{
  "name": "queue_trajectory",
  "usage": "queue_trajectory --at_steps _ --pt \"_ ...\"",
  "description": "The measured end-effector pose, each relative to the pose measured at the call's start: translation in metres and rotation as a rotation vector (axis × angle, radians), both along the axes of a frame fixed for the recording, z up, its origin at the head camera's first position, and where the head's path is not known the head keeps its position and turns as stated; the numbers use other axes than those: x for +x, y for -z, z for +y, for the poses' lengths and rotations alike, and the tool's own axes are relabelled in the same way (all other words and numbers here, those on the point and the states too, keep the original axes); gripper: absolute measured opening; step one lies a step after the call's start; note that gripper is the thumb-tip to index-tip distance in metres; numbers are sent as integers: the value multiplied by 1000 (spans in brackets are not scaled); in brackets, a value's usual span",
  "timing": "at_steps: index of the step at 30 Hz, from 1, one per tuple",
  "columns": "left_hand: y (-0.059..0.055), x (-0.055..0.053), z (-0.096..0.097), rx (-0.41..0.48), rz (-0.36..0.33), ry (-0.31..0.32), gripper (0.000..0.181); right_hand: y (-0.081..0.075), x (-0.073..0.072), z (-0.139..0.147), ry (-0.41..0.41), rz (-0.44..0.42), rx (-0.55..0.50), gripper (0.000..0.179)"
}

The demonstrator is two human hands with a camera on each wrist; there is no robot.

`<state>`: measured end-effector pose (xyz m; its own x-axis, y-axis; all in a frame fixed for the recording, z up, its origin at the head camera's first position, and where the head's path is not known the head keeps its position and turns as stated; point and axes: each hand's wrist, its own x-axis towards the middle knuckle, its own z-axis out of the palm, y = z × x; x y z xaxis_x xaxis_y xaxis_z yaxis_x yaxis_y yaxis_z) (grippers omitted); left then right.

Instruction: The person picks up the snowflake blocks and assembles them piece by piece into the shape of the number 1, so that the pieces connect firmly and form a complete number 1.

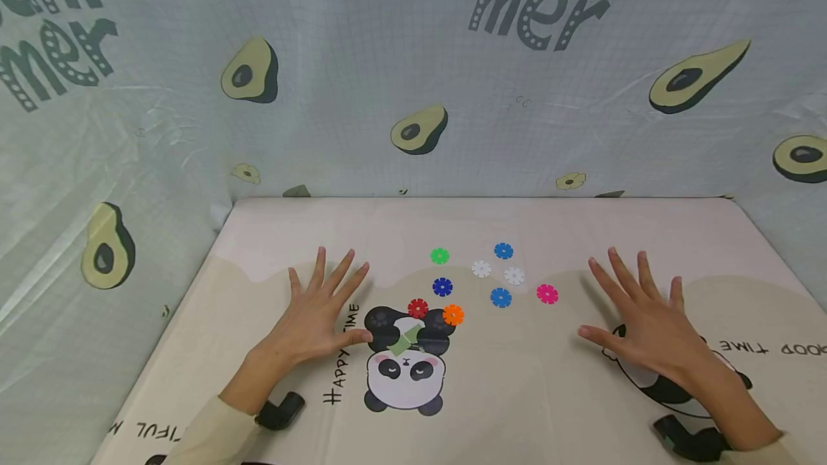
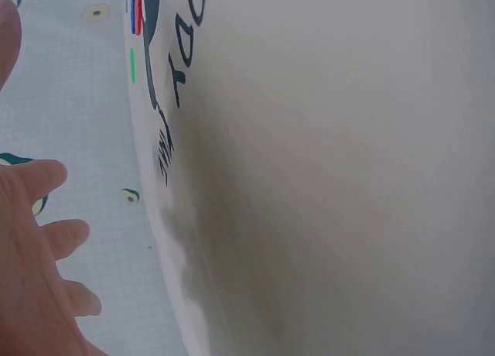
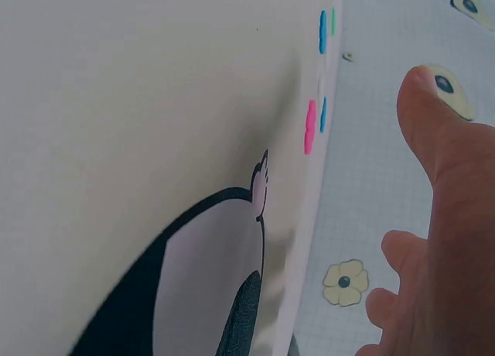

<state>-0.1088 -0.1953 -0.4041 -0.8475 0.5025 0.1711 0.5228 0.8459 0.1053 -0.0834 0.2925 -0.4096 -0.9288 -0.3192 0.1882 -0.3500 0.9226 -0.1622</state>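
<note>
Several small notched plastic discs lie flat on the table between my hands. Toward the left are a green disc (image 1: 440, 256), a dark blue disc (image 1: 442, 287), a red disc (image 1: 418, 308) and an orange disc (image 1: 454, 315). Farther right are two white discs (image 1: 514, 275), two lighter blue discs (image 1: 500, 298) and a pink disc (image 1: 547, 294). My left hand (image 1: 314, 318), fingers spread and holding nothing, is left of the discs. Right of them, my right hand (image 1: 652, 329) also has its fingers spread and holds nothing. Both wrist views show fingers raised over the tabletop.
The table cover (image 1: 510, 386) carries printed pandas and lettering. Behind it hangs a pale curtain (image 1: 336, 135) with avocado prints, meeting the table's back edge. A black wrist device (image 1: 281, 411) sits by the left wrist, another (image 1: 691, 440) by the right.
</note>
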Motion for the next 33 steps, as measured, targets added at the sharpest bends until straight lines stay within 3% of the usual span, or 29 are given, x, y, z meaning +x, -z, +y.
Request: queue_trajectory --at_steps 10,18,26,33 --pt "-5 -4 5 12 -1 -2 106 -1 -3 -3 -8 8 -18 103" --pt "-6 -4 23 126 -27 -2 105 1 2 -27 -53 -6 -107 98" --pt "2 -3 40 308 -67 -31 87 4 0 -57 -128 -66 -211 90" --pt "9 6 58 537 -204 -43 72 4 4 -90 -197 -63 -361 76"
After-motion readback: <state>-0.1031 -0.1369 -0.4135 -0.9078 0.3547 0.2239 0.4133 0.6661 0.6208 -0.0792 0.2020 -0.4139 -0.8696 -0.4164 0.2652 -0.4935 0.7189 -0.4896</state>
